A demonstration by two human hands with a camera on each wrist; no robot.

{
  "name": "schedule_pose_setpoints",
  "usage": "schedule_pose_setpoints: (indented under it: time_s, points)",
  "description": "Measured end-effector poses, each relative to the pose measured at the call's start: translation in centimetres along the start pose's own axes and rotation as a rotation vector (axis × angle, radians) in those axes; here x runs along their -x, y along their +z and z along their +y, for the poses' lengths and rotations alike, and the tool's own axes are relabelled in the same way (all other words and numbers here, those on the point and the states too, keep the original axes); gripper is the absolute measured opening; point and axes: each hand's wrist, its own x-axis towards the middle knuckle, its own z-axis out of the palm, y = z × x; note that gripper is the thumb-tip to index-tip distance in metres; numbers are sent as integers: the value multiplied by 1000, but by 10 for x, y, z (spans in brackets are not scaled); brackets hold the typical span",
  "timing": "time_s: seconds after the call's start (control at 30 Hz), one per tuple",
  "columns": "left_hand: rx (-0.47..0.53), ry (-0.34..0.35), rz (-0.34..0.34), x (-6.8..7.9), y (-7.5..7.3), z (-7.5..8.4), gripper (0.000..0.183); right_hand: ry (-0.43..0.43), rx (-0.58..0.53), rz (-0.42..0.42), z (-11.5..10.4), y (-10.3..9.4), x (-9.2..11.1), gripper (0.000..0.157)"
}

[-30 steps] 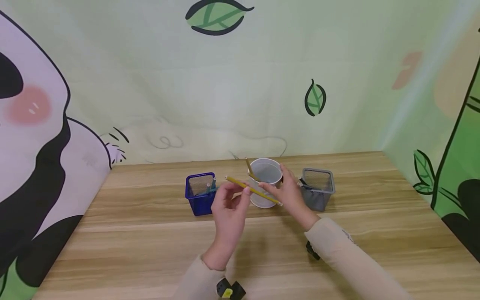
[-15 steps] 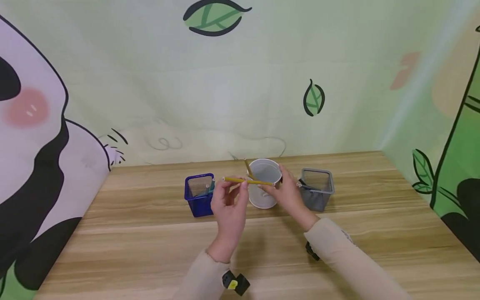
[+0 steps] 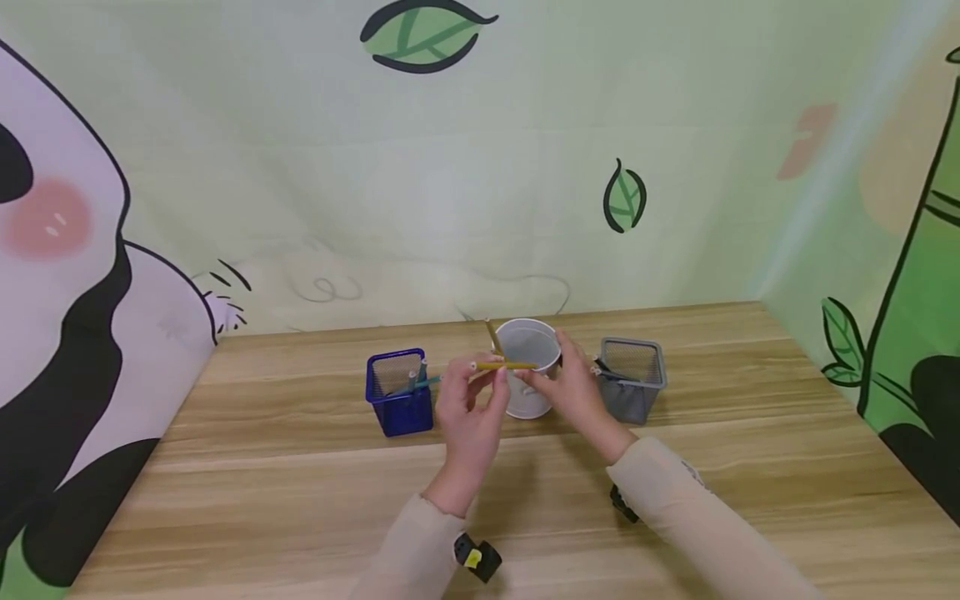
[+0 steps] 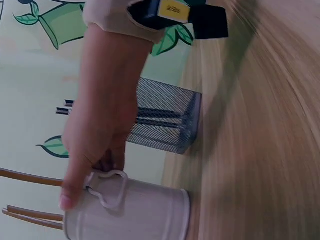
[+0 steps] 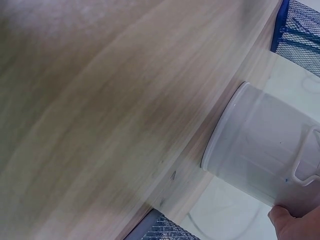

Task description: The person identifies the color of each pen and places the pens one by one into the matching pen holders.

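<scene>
My left hand (image 3: 468, 408) pinches a yellow pencil (image 3: 510, 365) between thumb and fingertips. The pencil lies nearly level across the front rim of a white metal bucket (image 3: 528, 396) in the head view. With my right hand (image 3: 573, 387) I grip the bucket's right side, thumb at the front of the rim. In the left wrist view that same hand (image 4: 102, 115) holds the bucket (image 4: 145, 210) above its small wire handle (image 4: 117, 192). More yellow-brown pencils (image 3: 493, 335) stick out of the bucket's left side.
Left of the bucket stands a blue mesh pen holder (image 3: 408, 419) with several blue-green pencils (image 3: 412, 383). A grey mesh pen holder (image 3: 633, 404) with dark pencils (image 3: 617, 374) stands to the right. All rest on a wooden table (image 3: 300, 500) before a printed backdrop (image 3: 300, 167).
The yellow pencil has turned from a downward slant to nearly level, and my left hand has shifted slightly right toward the bucket. My right hand keeps its grip on the bucket.
</scene>
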Motion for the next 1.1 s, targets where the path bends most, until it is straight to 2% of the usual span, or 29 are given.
schedule_pose_setpoints:
  time_s: [0.2, 0.67, 1.1]
  points:
    - [-26, 8, -11, 4, 2, -9, 22, -14, 2, 5, 0, 0, 0, 89]
    - [-72, -54, -76, 10, 6, -23, 19, -19, 8, 16, 1, -1, -1, 88]
    - [-166, -125, -91, 13, 5, -29, 12, -5, 2, 8, -1, 0, 1, 89]
